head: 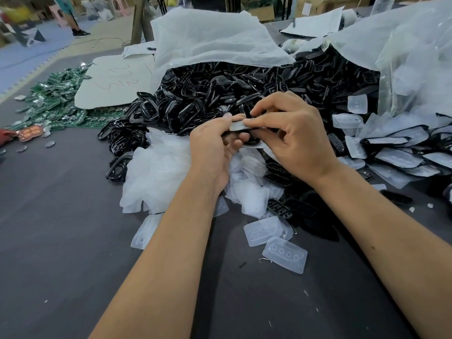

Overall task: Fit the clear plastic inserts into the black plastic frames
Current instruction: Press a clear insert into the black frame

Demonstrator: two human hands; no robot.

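Note:
Both hands meet above the table's middle around one small piece. My left hand [215, 148] grips a black plastic frame [254, 141] from the left, thumb on top. My right hand [293, 133] pinches a clear plastic insert [241, 126] lying on that frame, fingertips pressing its top edge. Most of the frame is hidden by fingers. A big heap of black frames [208, 94] spills from an open white bag just behind. Loose clear inserts [156, 172] are piled under and in front of my hands, with two lying flat nearer me [285, 258].
Finished pieces, black frames with clear inserts [401, 157], lie stacked at the right beside a clear plastic bag [415, 57]. Green circuit boards [58, 99] cover the far left. A white sheet [115, 81] lies behind them. Dark grey table surface [61, 241] spreads at the near left.

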